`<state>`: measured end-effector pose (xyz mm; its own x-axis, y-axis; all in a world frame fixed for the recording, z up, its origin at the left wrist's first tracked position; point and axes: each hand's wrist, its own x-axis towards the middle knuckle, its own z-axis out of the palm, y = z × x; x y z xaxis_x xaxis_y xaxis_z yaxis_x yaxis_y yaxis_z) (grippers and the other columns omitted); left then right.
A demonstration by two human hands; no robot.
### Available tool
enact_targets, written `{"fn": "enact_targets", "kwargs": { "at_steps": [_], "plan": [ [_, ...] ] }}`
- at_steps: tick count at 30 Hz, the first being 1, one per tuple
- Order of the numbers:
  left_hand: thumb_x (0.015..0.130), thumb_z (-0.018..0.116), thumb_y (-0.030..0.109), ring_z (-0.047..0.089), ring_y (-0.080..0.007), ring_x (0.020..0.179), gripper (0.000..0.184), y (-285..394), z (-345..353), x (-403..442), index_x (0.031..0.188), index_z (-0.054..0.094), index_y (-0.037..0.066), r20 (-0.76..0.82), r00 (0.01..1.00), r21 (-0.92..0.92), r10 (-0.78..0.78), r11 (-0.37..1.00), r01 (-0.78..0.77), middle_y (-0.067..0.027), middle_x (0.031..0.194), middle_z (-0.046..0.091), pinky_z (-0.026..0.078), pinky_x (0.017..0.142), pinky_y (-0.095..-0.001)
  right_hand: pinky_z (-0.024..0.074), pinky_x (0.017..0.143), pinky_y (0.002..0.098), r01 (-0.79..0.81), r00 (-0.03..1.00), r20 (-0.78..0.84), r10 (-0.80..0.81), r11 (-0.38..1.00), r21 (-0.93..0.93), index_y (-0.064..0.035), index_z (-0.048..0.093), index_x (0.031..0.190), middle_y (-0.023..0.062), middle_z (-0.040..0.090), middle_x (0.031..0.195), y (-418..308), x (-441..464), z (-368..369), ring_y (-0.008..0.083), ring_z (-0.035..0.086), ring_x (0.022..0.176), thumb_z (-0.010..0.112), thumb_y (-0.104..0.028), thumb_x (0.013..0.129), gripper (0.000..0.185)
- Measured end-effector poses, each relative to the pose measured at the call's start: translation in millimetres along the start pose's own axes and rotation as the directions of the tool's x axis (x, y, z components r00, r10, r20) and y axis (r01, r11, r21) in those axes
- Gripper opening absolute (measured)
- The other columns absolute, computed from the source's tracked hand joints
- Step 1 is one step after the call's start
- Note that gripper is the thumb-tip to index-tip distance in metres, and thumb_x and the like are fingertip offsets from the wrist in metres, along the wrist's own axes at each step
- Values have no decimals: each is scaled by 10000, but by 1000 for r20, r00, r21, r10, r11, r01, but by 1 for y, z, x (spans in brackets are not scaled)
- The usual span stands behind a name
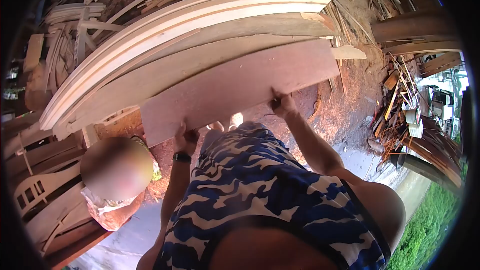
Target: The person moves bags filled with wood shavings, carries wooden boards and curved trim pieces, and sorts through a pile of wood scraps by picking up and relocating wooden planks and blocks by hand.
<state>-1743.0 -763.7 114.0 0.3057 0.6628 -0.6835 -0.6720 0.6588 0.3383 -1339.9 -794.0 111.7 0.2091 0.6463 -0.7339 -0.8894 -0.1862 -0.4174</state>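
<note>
1. Where the left side begins, you have piled wood, with a slotted wooden piece (55, 184) among it.
2. Just right of that pile is another person (112, 216), near the left end of your board.
3. Beyond your board lie long brown planks (150, 77), with pale strips (200, 14) along their far edge.
4. Your left hand (186, 140), a dark wristband (182, 157) below it, is closed on the board's near edge, toward the left end, thumb on the upper face.
5. The reddish-brown board (235, 87) spans both hands, its far edge overlapping the planks' near edge in view; you cannot tell whether it rests on them.
6. Your right hand (283, 106) is closed on the same near edge, right of the middle.
7. Farther right, scrap wood (392, 102) is heaped beside a white boxlike item (415, 122); whether that holds anything is too small to tell.
</note>
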Motion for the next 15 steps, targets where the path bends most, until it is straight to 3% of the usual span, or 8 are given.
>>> {"fn": "enact_targets", "kwargs": {
  "at_steps": [3,6,9,12,15],
  "plan": [
    [856,650,329,601,-211,910,312,-2,-26,-8,1105,607,145,13,999,-162,-42,986,43,-36,918,638,468,738,-363,502,811,402,-98,994,-55,98,995,-4,-94,549,1143,61,609,1036,31,-16,-18,227,588,953,561,-126,905,241],
    [889,579,346,571,-218,915,239,-12,-42,-15,1033,614,159,-144,984,-235,-104,969,68,-20,886,606,442,792,-418,449,923,443,-181,981,-69,184,982,47,-103,544,1155,58,601,1061,53,-26,-28,246,551,1040,578,-142,889,271],
    [866,598,263,549,-261,1073,253,-42,-54,-14,1084,587,136,0,997,-289,-77,954,74,-71,1055,594,452,912,-460,389,990,468,-261,965,65,255,958,120,-122,567,1183,83,571,1122,70,-10,-49,254,495,1109,602,-136,863,322],
    [895,538,349,477,-298,1184,366,-67,-52,1,1199,514,148,133,989,-276,-59,957,94,-102,1209,536,368,1022,-501,339,1027,476,-218,969,109,221,975,-44,-143,576,1179,64,554,1159,76,-12,-24,253,466,1139,580,-213,868,319],
    [905,542,361,446,-301,1226,475,-61,23,-6,1313,444,138,141,988,-204,-64,975,92,-102,1320,471,339,1052,-518,320,1041,459,-252,910,296,291,954,-161,-153,565,1186,40,564,1147,81,-15,0,253,462,1160,585,-253,857,345]
  ]
}}
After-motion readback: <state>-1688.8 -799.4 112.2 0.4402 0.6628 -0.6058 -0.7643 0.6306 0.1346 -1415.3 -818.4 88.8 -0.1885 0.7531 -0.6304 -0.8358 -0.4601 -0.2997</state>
